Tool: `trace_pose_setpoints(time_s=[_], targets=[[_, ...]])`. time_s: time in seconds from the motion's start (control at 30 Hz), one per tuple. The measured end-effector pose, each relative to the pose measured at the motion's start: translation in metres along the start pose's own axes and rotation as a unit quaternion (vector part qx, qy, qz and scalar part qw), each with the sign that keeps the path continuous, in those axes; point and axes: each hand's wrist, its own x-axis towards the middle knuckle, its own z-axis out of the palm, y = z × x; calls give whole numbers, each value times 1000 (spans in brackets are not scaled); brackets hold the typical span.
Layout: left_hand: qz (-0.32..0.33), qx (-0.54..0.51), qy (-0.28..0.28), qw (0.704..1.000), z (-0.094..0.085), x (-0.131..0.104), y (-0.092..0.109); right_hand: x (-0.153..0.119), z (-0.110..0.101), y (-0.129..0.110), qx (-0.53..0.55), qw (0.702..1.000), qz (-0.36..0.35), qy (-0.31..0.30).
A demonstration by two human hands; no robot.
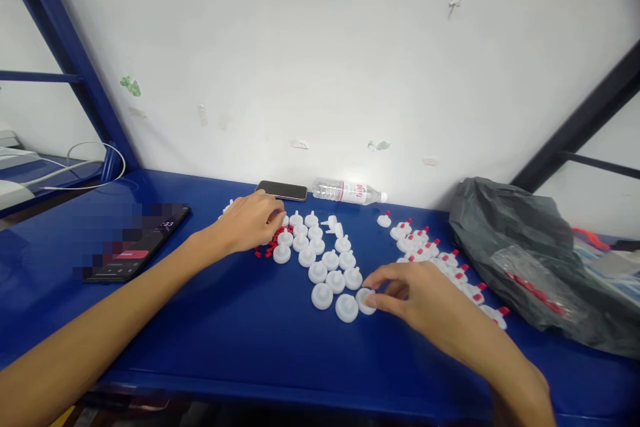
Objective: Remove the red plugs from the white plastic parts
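Observation:
My right hand point(407, 290) pinches a white nozzle cap point(366, 302) between thumb and fingers at the near end of a group of similar caps. Several of these white nozzle caps point(323, 295) stand in rough rows on the blue table, most with spouts up. Farther left, my left hand point(254, 220) is curled closed over a small pile of red tips point(274, 241); its fingertips are hidden, so what it holds does not show. White caps with red tips fitted point(420, 239) lie bunched to the right, partly behind my right hand.
A black plastic bag point(505, 220) and a clear bag of red pieces point(537, 290) lie at right. Along the wall are a clear bottle point(345, 191) on its side and a phone point(283, 191). Another phone point(145, 240), screen lit, lies left on the blue table point(240, 327).

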Motion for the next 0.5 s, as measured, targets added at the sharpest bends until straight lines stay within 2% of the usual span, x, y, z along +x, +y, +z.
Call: trace_pose_setpoints(time_s=[0.1, 0.2, 0.3, 0.37, 0.5], targets=[[17, -1, 5, 1000, 1, -1, 4, -4, -15, 12, -29, 997, 5, 78], [25, 0, 10, 1000, 0, -2, 9, -12, -36, 43, -102, 982, 45, 154], [33, -2, 18, 999, -1, -3, 12, -21, -52, 74, -153, 972, 81, 157], [42, -1, 22, 999, 0, -3, 12, -24, -56, 86, -161, 971, 85, 156], [55, 0, 18, 998, 1, -4, 12, -17, -50, 78, -132, 980, 86, 125]])
